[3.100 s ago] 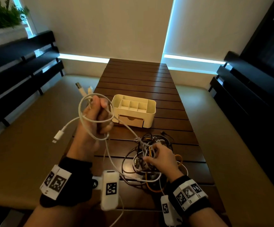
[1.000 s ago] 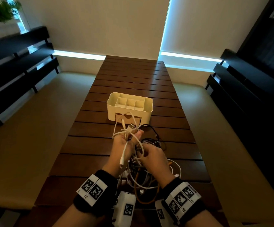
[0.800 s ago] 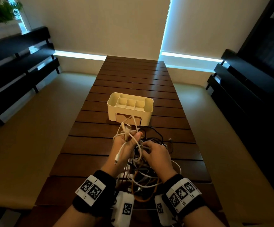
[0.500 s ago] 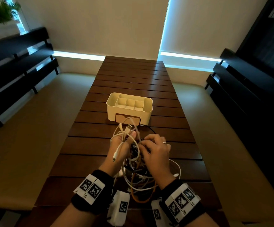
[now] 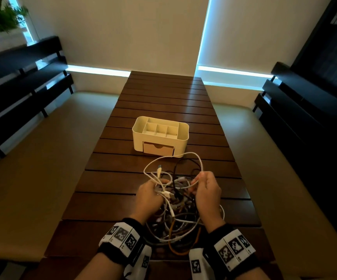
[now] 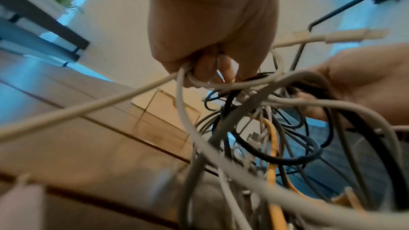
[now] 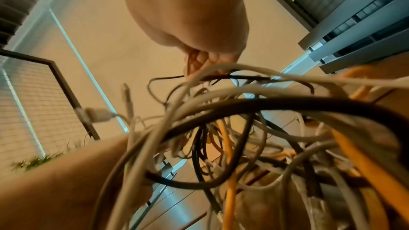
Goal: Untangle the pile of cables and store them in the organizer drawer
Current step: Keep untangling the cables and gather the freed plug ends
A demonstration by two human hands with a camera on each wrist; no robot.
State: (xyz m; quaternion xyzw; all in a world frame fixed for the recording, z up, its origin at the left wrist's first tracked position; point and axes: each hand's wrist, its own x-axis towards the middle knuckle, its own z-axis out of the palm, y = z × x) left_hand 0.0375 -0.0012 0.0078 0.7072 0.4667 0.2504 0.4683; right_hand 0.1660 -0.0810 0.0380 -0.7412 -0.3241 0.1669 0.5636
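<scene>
The dark brown slatted wooden surface (image 5: 163, 102) carries everything, and the cream plastic organizer box (image 5: 160, 134) with open top compartments serves as the landmark on it. Its pale wooden drawer (image 5: 158, 148) faces the person and sits closed, so nothing is stored yet by my reading. Just nearer the person than the organizer lies the tangled pile of white, black and orange cables (image 5: 180, 217), resting on the surface between both wrists, probably kept close so strands can be picked out without reaching. From that pile a long white cable (image 5: 185, 155) rises in a wide loop whose far edge nearly reaches the drawer front; it seems held up and spread so its path through the knot can be traced. The left hand (image 5: 148, 197), on the pile's left side, has its fingers (image 6: 208, 69) clenched round several white strands, likely anchoring the bundle. The right hand (image 5: 207, 190), on the pile's right, pinches the white loop between thumb and fingers (image 7: 199, 60), apparently to draw it free
</scene>
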